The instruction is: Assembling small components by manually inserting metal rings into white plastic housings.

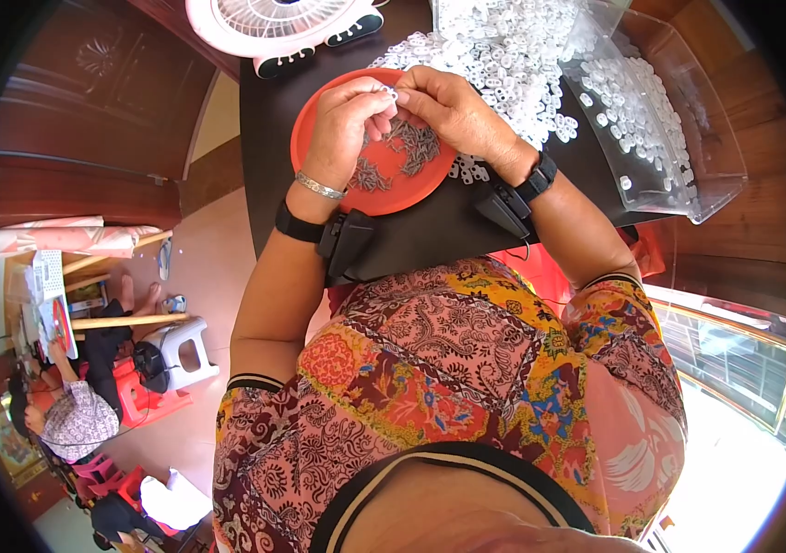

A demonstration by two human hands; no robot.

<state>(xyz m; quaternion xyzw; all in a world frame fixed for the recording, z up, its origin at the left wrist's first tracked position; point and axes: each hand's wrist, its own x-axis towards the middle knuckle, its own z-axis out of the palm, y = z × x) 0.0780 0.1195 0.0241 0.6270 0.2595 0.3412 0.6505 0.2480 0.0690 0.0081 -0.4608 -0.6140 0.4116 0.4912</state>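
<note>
Beneath the orange plate spreads a dark table, its left edge near the plate's left rim, with a strip of bare top between; another dark strip runs between the plate and the table's near edge. Well to the plate's right stands a clear plastic box, its outer corner at the table's near edge, white pieces inside it. Beyond the plate and to its right, a heap of white pieces comes right up beside the rim, leaving little open room there. Past the plate's far left rim sits a white fan, cut off by the view's upper edge.

Over the plate's left half is the left hand, thumb and forefinger pinched together on a small white piece. Over its far right rim, the right hand meets that piece with thumb and forefinger drawn together. On the plate lie slender grey pieces in loose clusters, with orange surface showing between. The white piece is held above the plate's far part.
</note>
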